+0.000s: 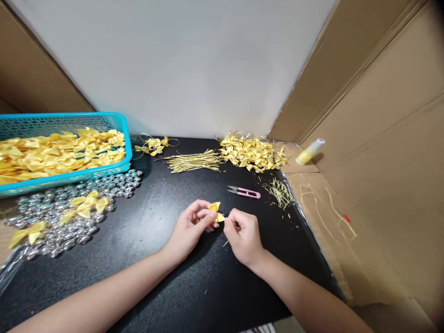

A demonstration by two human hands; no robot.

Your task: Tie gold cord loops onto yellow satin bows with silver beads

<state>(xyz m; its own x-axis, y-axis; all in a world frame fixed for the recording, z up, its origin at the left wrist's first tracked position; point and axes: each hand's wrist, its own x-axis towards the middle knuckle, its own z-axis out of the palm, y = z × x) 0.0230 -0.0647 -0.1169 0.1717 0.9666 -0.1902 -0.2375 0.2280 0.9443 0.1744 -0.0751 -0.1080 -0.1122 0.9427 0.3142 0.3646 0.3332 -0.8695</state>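
Observation:
Between the thumb and fingers of my left hand point(192, 225) is a yellow ribbon bow point(215, 212), held above the black table. My right hand point(244, 236) is closed right beside the bow, its fingers pinched together. A thin strand end point(225, 243) shows just below the right fingers; what they grip is mostly hidden. Pink-handled thread snips point(244, 192) lie on the table beyond my hands. Behind them are a bundle of gold cords point(194, 161) and a pile of yellow bows point(253, 152) with cord loops and silvery beads.
On the left, a blue basket point(127, 138) holds many yellow bows. Silver beads point(69, 236) with loose bows point(85, 205) spread before it. Cord trimmings point(280, 193) lie at the right edge, near a yellow-white roll point(310, 151). Cardboard walls point(381, 138) stand either side.

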